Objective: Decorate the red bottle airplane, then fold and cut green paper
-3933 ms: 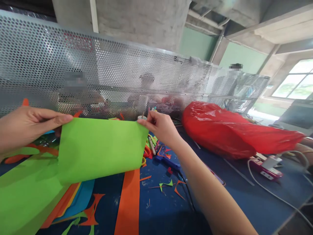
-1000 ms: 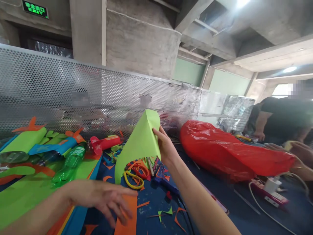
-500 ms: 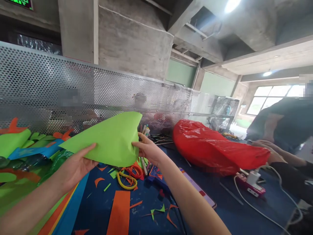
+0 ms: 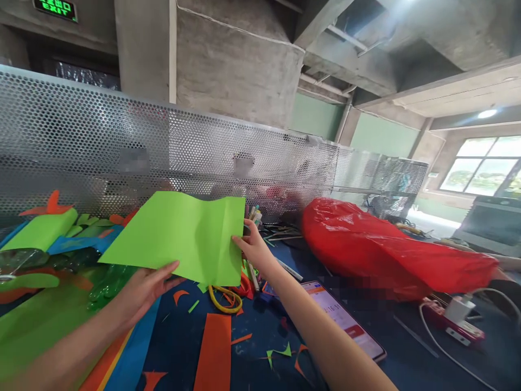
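Note:
A sheet of light green paper (image 4: 183,233), with a crease near its right side, is held up above the table. My left hand (image 4: 152,285) grips its lower edge, thumb in front and fingers behind. At the right edge, my right hand (image 4: 254,247) pinches the sheet between thumb and fingers. Below the paper lie yellow-handled scissors (image 4: 226,300) and something red beside them. An orange paper strip (image 4: 213,353) lies nearer on the dark blue table (image 4: 171,336).
Green, blue and orange paper pieces (image 4: 44,231) and green plastic bottles (image 4: 108,285) crowd the left. To the right are a phone (image 4: 345,315), a red plastic bag (image 4: 366,244) and a power strip (image 4: 458,326) with a white cable. A perforated metal partition (image 4: 203,146) stands behind.
The green sheet has flattened out from a curved, bent shape and shows more of its face. Both hands still hold it. The view has shifted left, and the person at the right is mostly out of view.

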The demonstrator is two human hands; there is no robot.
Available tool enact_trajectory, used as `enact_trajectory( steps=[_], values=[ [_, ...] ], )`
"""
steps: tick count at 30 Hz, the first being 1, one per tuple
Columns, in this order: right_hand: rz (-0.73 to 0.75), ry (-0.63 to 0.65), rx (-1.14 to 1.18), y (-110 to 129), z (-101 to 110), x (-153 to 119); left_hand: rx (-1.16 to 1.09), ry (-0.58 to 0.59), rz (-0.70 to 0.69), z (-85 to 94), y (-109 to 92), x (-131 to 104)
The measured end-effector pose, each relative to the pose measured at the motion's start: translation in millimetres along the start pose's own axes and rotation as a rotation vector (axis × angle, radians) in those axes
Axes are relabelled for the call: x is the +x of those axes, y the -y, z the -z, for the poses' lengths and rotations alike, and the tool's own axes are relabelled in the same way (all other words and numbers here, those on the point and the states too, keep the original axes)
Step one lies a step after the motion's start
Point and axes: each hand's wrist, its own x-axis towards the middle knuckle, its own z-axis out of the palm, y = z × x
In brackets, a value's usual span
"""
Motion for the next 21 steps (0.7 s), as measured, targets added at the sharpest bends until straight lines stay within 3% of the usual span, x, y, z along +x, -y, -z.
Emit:
enact_trajectory(
  steps=[5, 10, 21],
  values=[
    [0.019, 0.017, -0.072, -12.5, -4.4, 2.8, -0.002, 0.009, 0.132, 7.9, 18.7, 2.9],
    [0.029, 0.084, -0.109, -13.7, -6.8, 0.6, -0.021, 0.015, 0.223, 5.1, 32.6, 1.7],
    [-0.110, 0.015, -0.520, -38.3, -2.9, 5.9, -0.059, -0.089, 0.210, 9.4, 45.9, 3.4]
  ],
)
